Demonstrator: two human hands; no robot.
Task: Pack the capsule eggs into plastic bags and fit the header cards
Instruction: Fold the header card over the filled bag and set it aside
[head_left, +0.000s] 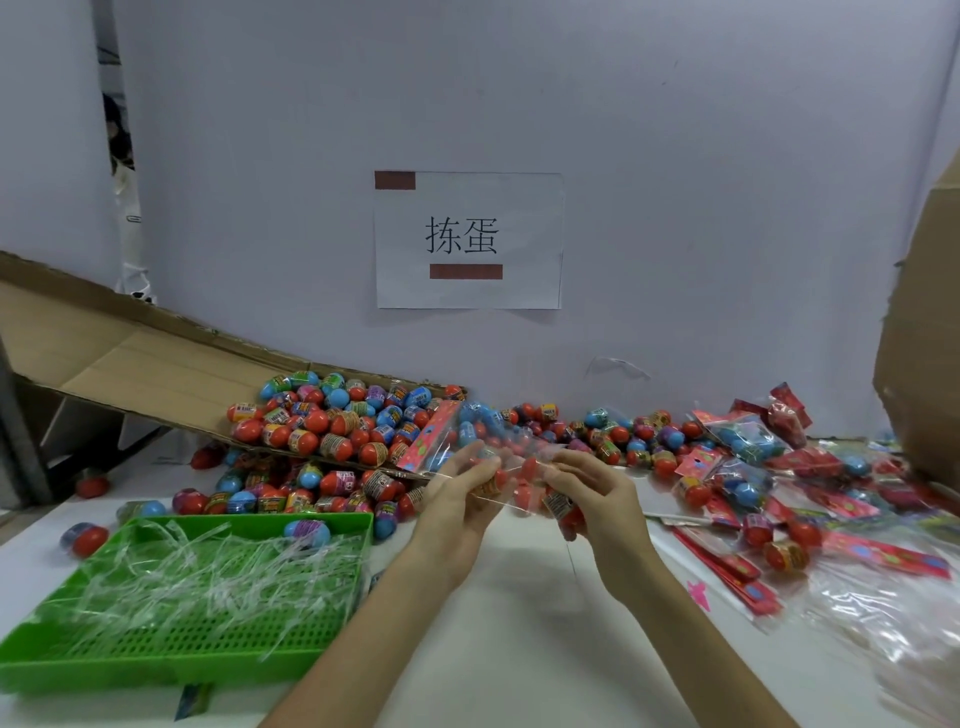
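At the table's (519, 623) near left corner sits a green tray (156, 670) of rigid perforated plastic, heaped with thin clear strips (197, 571). Over the table's middle, both hands hold a clear plastic bag (506, 449) just above the surface. The left hand (457, 501) has its fingers curled round the bag's near side. The right hand (597, 499) pinches the film at its edge, and a capsule egg (563, 506) rests against its curled fingers; whether that egg is inside the film I cannot tell, as the bag is blurred. The film looks thin, limp and slippery, so it is best gripped at the mouth with the load supported from below. The eggs are smooth, hard, light shells that will likely roll and slide. The pink header card (428, 439) at the bag's far end is stiffer and gives a firmer hold. Along the right edge lie flat bags (727, 571) with red cards, and beyond them filled packs (748, 441). At the far edge, loose eggs (337, 415) spill from a tilted cardboard box (156, 364) under a paper sign (467, 239).
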